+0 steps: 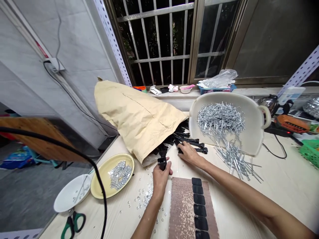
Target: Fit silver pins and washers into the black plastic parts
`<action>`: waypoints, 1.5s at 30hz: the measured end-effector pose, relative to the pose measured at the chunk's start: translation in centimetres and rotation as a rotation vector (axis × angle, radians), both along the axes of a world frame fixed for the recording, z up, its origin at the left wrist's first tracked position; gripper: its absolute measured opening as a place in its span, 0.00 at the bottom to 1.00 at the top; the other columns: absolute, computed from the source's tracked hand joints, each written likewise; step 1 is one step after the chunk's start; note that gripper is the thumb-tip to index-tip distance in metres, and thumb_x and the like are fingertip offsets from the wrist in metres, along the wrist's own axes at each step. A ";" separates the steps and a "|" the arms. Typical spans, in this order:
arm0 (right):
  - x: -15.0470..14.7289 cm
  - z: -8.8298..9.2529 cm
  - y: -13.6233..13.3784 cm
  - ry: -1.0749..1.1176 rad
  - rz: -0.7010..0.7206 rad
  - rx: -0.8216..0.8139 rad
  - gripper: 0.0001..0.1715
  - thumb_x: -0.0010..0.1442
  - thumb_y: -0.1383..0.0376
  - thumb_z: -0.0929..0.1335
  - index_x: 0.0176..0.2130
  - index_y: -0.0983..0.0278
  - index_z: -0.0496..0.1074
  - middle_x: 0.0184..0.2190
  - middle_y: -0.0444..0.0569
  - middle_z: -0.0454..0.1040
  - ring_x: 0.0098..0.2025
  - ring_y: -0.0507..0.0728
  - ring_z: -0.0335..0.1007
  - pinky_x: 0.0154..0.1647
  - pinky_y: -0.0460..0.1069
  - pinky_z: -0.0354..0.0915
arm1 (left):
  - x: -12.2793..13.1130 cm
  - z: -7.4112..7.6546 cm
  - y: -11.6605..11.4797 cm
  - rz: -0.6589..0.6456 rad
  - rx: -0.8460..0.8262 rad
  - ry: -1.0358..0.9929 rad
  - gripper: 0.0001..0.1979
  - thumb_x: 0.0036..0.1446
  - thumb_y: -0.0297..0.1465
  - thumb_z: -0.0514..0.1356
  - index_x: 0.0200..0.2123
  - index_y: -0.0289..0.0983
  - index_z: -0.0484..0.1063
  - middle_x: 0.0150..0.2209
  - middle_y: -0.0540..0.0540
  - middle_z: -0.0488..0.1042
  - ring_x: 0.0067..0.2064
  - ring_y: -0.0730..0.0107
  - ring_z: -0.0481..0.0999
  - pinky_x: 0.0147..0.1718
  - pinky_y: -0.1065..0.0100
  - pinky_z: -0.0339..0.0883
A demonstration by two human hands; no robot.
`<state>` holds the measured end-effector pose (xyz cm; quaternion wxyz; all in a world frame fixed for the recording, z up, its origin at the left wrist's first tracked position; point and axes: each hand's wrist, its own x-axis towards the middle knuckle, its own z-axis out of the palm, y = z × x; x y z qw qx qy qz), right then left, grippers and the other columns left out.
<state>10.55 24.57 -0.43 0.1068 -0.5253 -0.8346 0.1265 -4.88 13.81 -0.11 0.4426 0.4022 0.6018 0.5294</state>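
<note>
My left hand is closed around a black plastic part with a blocky end, held upright in front of the paper sack's mouth. My right hand has its fingers curled over a dark piece at the edge of the pile of long black plastic parts. These parts spill from a large tan paper sack lying on its side. Below the hands lies a brown cardboard strip with a row of black rounded pads along its right side.
A white scoop-shaped basin holds many metal pins, some spilling onto the table. At left are a yellow bowl of small washers, a white bowl and green-handled scissors. Loose washers are scattered nearby. A black cable crosses the foreground.
</note>
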 end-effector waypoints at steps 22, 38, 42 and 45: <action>5.4 4.6 -5.1 0.758 -0.026 -0.701 0.23 0.63 0.50 0.59 0.45 0.65 0.64 0.38 0.53 0.72 0.29 0.52 0.71 0.28 0.48 0.68 | 1.5 0.2 0.7 -0.326 0.030 0.097 0.07 0.40 0.29 0.67 0.27 0.37 0.76 0.27 0.45 0.76 0.32 0.61 0.74 0.36 0.65 0.66; 4.6 3.6 -7.8 0.828 -0.320 0.270 0.16 0.61 0.60 0.63 0.48 0.63 0.61 0.38 0.50 0.68 0.36 0.54 0.68 0.37 0.49 0.67 | 3.4 1.8 -0.4 -0.183 -0.291 -0.616 0.24 0.42 0.31 0.70 0.43 0.32 0.69 0.37 0.39 0.77 0.34 0.60 0.79 0.26 0.68 0.72; 2.7 3.2 -11.0 1.018 -0.334 0.164 0.16 0.60 0.60 0.64 0.48 0.62 0.63 0.40 0.50 0.69 0.42 0.55 0.67 0.44 0.51 0.66 | 6.6 1.5 -1.0 -0.119 -0.226 -0.745 0.20 0.42 0.29 0.69 0.40 0.32 0.71 0.39 0.40 0.77 0.37 0.60 0.78 0.33 0.64 0.73; 2.6 2.2 -12.2 0.911 -0.298 0.176 0.15 0.61 0.62 0.63 0.48 0.60 0.67 0.40 0.50 0.69 0.44 0.57 0.66 0.46 0.54 0.65 | 7.3 2.2 -1.4 -0.122 -0.225 -0.845 0.18 0.42 0.23 0.68 0.39 0.33 0.73 0.39 0.43 0.78 0.41 0.61 0.77 0.40 0.63 0.72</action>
